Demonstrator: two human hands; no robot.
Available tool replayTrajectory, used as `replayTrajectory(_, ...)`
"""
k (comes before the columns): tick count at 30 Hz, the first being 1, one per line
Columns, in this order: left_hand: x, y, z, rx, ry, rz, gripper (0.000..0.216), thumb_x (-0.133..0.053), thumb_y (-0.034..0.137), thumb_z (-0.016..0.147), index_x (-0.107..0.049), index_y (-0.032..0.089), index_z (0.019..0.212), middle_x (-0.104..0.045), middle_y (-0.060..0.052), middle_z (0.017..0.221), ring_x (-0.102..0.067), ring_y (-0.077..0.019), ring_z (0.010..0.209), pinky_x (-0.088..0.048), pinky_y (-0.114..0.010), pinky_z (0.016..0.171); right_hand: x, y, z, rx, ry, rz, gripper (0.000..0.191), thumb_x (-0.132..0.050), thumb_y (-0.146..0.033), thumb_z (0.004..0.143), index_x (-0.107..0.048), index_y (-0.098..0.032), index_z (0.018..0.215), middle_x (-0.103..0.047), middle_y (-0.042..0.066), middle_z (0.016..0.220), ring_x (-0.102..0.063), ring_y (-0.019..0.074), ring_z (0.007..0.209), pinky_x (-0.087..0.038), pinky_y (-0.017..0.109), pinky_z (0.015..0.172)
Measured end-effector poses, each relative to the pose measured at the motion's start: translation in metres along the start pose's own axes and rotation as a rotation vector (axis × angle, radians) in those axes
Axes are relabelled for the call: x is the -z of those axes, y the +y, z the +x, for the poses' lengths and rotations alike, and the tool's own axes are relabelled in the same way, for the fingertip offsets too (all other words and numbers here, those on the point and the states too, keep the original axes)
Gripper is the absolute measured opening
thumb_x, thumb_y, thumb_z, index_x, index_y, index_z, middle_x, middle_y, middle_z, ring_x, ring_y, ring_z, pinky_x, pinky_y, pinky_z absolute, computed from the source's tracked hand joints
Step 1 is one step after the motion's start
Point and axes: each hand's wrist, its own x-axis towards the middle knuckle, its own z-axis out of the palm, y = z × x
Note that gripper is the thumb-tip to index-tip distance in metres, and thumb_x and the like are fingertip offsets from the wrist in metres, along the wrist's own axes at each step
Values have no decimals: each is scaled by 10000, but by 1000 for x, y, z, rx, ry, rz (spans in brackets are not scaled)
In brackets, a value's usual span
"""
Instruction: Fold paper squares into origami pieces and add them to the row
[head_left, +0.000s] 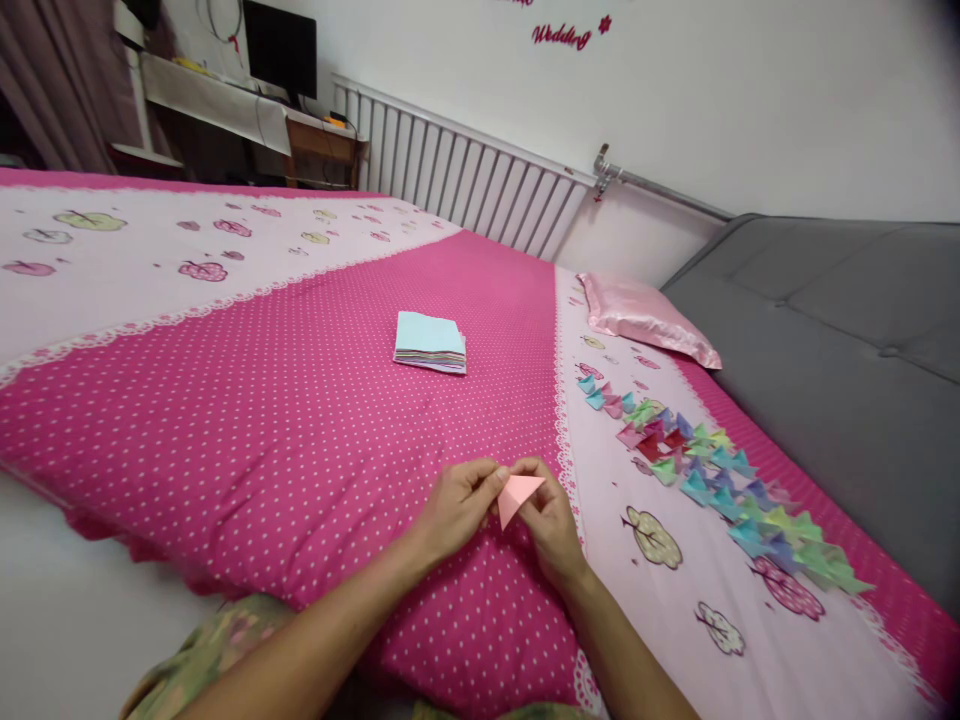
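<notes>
1. Near the bed's front edge [300, 430]: left hand [461, 505], right hand [553, 515], fingers pinched on paper [519, 496].
2. Step: folding, apparently.
3. Next move seemingly called for firm creasing, corners aligned.

Paper stack [429, 345] on bed [262, 430]; folded pieces [697, 487] right.

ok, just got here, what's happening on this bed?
A person's left hand and right hand hold a folded pink paper between them, over the polka-dot bedspread. Ahead, a stack of paper squares lies on the bedspread, light blue on top. To the right, many folded paper pieces in several colors lie in a long, loose band, with a pink pillow beyond its far end.
</notes>
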Motion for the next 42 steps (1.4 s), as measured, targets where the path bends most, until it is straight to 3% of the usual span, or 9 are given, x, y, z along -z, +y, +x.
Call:
replayTrajectory(3,0,0,-1,-1,-47,53,421,-381,428,852,-537,137,590,-473,25,514,-431,-73,467,-315,-205,488,0,-2,1,124,27,-141,195,-584,-202,726,-561,-217,920,-572,5,839,-547,146,753,-440,255,665)
replayTrajectory(9,-4,-3,-1,59,-116,-37,391,-386,450,841,-534,132,668,-446,32,522,-403,-74,461,-299,-207,463,2,-7,1,333,159,-330,80,-588,-152,718,-611,-202,778,-553,14,797,-539,162,771,-431,286,693)
replayTrajectory(14,-7,-7,-1,7,-159,-8,342,-691,350,631,-573,129,864,-430,45,639,-360,-68,552,-280,-194,489,3,-4,0,339,222,-317,102,-584,-137,692,-598,-198,772,-551,19,814,-539,168,774,-440,285,665)
replayTrajectory(19,-8,-10,1,59,-244,-164,217,-590,224,712,-549,120,898,-478,18,685,-412,-66,567,-312,-189,510,3,-3,2,334,227,-319,113,-590,-121,693,-604,-201,772,-562,15,797,-548,164,767,-442,289,674)
replayTrajectory(25,-10,-4,2,94,-142,-285,281,-513,151,726,-549,123,1003,-562,-31,755,-507,-89,614,-391,-205,571,3,-5,1,323,211,-359,80,-614,-163,714,-633,-210,776,-577,35,830,-562,180,797,-451,301,678)
replayTrajectory(30,-9,1,3,150,-43,-339,205,-502,204,757,-630,102,880,-575,-30,661,-496,-80,553,-401,-200,565,3,-9,1,336,180,-450,150,-569,-155,742,-646,-229,847,-550,59,913,-552,191,848,-469,311,679)
replayTrajectory(36,-3,8,6,236,5,-582,230,-540,185,727,-635,101,919,-639,-76,828,-582,-121,722,-446,-229,705,8,-17,0,357,51,-568,281,-522,-196,764,-633,-251,1017,-440,71,1226,-446,251,1096,-369,431,910)
replayTrajectory(39,0,9,5,260,0,-689,237,-520,139,714,-628,98,921,-647,-93,887,-599,-139,779,-454,-271,774,9,-18,-1,342,30,-553,306,-455,-223,817,-623,-264,1069,-377,54,1313,-487,222,1014,-365,435,910)
replayTrajectory(42,-1,9,4,237,5,-638,254,-616,136,676,-613,100,927,-659,-94,867,-603,-136,769,-451,-269,773,7,-17,0,325,51,-552,288,-449,-223,842,-630,-274,1060,-379,51,1324,-502,194,958,-390,414,887)
